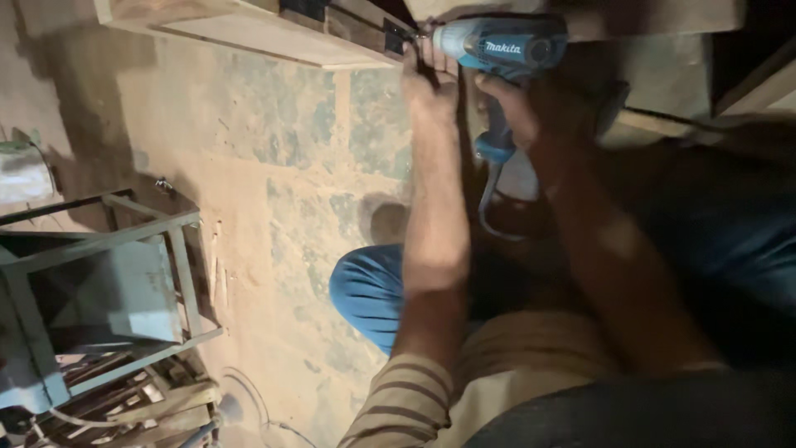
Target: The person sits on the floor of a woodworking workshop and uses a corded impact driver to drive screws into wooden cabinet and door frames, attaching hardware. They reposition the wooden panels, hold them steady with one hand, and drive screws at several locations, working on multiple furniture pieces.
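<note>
You are gripping 1 blue power drill [502,46] in your right hand [518,104], fingers wrapped tight, its nose against 1 wooden panel [274,33]. Your left hand [431,79] is pressing beside the bit. 1 green metal frame [108,282] is standing left.

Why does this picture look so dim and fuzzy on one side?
Head view: light falls on the dusty floor and the teal power drill; the right hand and forearm sit in deep shadow and look soft; the left hand is lit; the metal frame at left is slightly blurred.
</note>
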A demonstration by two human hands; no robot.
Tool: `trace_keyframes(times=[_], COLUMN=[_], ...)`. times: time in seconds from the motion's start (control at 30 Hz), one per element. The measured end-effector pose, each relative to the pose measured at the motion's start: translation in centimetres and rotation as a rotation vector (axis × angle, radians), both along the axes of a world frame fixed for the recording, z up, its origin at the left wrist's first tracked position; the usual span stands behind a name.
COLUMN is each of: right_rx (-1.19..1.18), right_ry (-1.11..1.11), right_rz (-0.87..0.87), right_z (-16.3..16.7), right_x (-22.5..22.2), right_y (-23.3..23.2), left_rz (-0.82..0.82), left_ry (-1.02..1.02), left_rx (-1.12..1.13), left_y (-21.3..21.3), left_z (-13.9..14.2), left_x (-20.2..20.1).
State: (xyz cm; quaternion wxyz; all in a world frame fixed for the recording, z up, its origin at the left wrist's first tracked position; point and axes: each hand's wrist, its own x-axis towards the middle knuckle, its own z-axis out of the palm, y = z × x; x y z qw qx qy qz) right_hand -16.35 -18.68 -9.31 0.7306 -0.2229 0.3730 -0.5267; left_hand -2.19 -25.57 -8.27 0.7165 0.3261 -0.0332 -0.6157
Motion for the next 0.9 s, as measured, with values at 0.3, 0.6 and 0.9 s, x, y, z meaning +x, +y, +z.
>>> trace_keyframes(times=[0.3, 0.6, 0.9], right_rx=[0.228, 0.420, 0.226], right_ry=[-0.062, -0.301, 0.768], right_rz=[0.025, 0.136, 0.408], right_z=[1.2, -1.4, -2.4], right_x=[-1.3, -3.4, 0.5], right_y=[0.9, 6.9, 11.4], left_rz=[0.091, 0.478, 0.226], left_ry=[0.028, -1.019, -0.550], left_rx=[0.084, -0.033, -0.166], left_y=[-2.2, 6.0, -3.9], left_z=[0.4, 5.5, 17.4], left_x=[-1.0, 8.4, 24.2])
